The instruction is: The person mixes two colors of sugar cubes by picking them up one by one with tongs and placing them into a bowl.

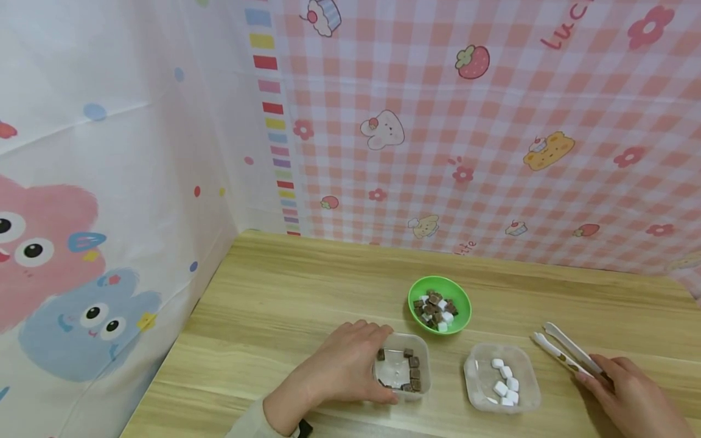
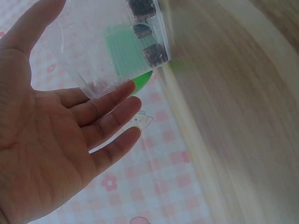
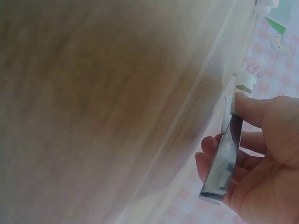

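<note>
My left hand point(image 1: 350, 365) grips a clear plastic container point(image 1: 397, 366) by its sides, the thumb at the near corner and fingers at the far one. Small brown cubes point(image 1: 414, 374) lie along the inside of that container. In the left wrist view, the thumb and fingers of the left hand point(image 2: 51, 135) lie on opposite sides of it. My right hand point(image 1: 635, 389) holds white-tipped tongs point(image 1: 569, 345), their tips apart with nothing between them. Part of the tongs point(image 3: 219, 172) shows metallic in the right wrist view, between thumb and fingers.
Behind the containers stands a green bowl point(image 1: 465, 304) with mixed brown and white cubes. A second clear container point(image 1: 470, 380) holds several white cubes point(image 1: 501, 388), between the left container and the tongs. The wooden table point(image 1: 285, 292) meets a pink checked cloth point(image 1: 350, 158) at the back.
</note>
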